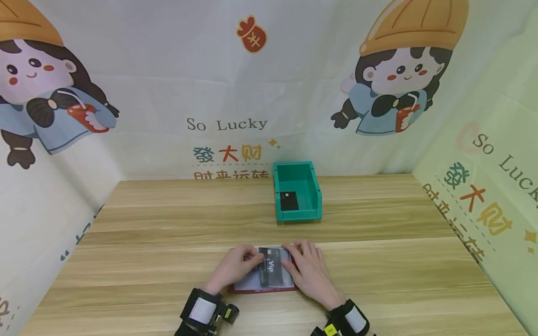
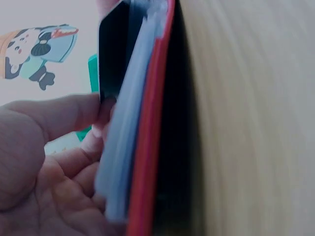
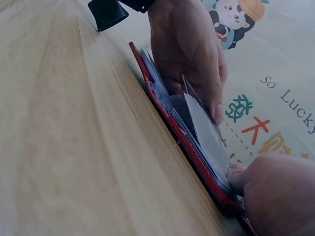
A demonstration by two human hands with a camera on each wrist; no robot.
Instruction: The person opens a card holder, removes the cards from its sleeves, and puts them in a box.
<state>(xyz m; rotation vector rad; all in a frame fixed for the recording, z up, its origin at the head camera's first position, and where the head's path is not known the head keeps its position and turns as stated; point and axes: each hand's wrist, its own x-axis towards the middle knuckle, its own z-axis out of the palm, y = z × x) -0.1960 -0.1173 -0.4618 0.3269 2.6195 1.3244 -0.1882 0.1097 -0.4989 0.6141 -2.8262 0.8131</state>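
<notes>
Currently L fingers (image 1: 253, 258) pinch dark Vip card (image 1: 271, 275) over red-backed booklet (image 1: 249, 282); R fingers (image 1: 307, 251) straightish on its R side.

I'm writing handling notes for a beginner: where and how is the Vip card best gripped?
Probably by its left long edge, near the top, coming from the left with thumb and finger on opposite faces. The Vip card is thin and flat, and that edge stands away from the clear sleeves, leaving room behind it; the left hand pinches it there.
</notes>
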